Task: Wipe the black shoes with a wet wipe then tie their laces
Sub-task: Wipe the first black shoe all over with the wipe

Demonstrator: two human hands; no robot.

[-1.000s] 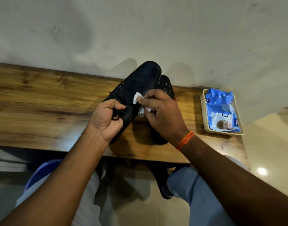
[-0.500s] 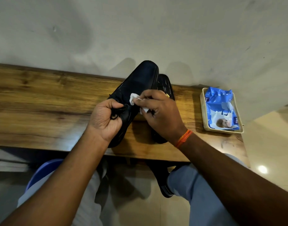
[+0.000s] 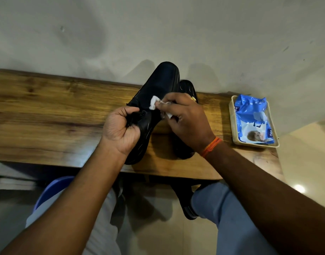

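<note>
A black shoe (image 3: 158,85) is tilted up off the wooden shelf (image 3: 47,111), toe toward the wall. My left hand (image 3: 121,129) grips it at the laced part, fingers curled round the laces. My right hand (image 3: 183,118) pinches a crumpled white wet wipe (image 3: 154,103) and presses it on the shoe's upper, just ahead of the laces. The second black shoe (image 3: 187,89) lies on the shelf behind my right hand, mostly hidden by it.
A cream tray (image 3: 233,124) at the shelf's right end holds a blue pack of wet wipes (image 3: 251,115). The wall rises directly behind the shelf. Below the shelf are my knees, a blue plastic object (image 3: 53,186) and a tiled floor.
My right hand has slid the wipe a little forward along the shoe's upper, toward the toe. My left hand keeps the same grip on the shoe.
</note>
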